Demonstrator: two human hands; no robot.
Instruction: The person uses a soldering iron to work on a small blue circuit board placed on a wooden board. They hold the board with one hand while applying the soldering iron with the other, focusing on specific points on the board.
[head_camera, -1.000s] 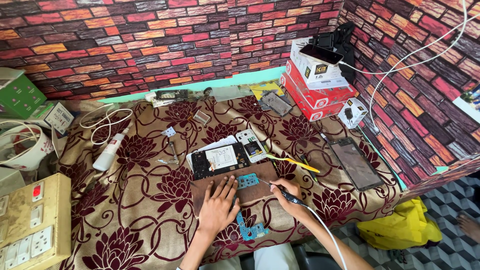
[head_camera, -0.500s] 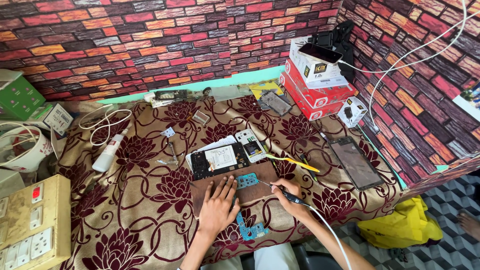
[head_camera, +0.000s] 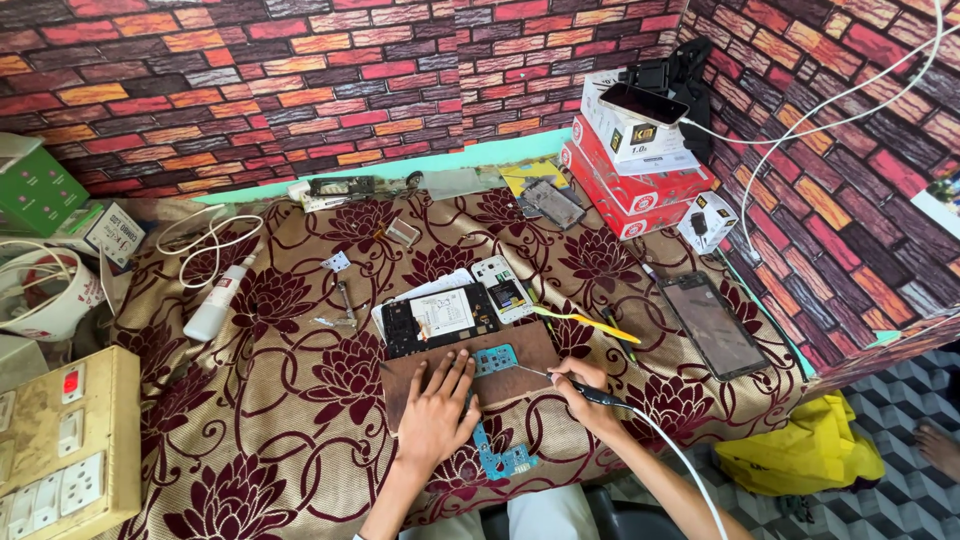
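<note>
Brick-pattern wall (head_camera: 300, 90) all round, table under a maroon flowered cloth (head_camera: 300, 420) that keeps small parts from rolling off. Red and white boxes (head_camera: 640, 160) stacked at the far right corner, out of my way, a phone on top with a white cable running up the wall. Switchboard (head_camera: 60, 450) sits at the left edge, within reach for power. Dark screen panel (head_camera: 715, 325) is parked to the right, apart from the work. Brown board (head_camera: 470, 375) lies right in front of me as a work surface. Opened phone body (head_camera: 440, 318) rests just beyond it, touching its far edge.

My left hand (head_camera: 438, 412) is flat, fingers spread wide, pressing the board down so it stays put; it grips nothing. My right hand (head_camera: 580, 385) is closed around the soldering iron (head_camera: 590, 392), pen-style for fine control, its tip at the small blue circuit board (head_camera: 494, 358) lying on the brown board between my hands. A second blue board (head_camera: 505, 462) lies near the table edge below.
</note>
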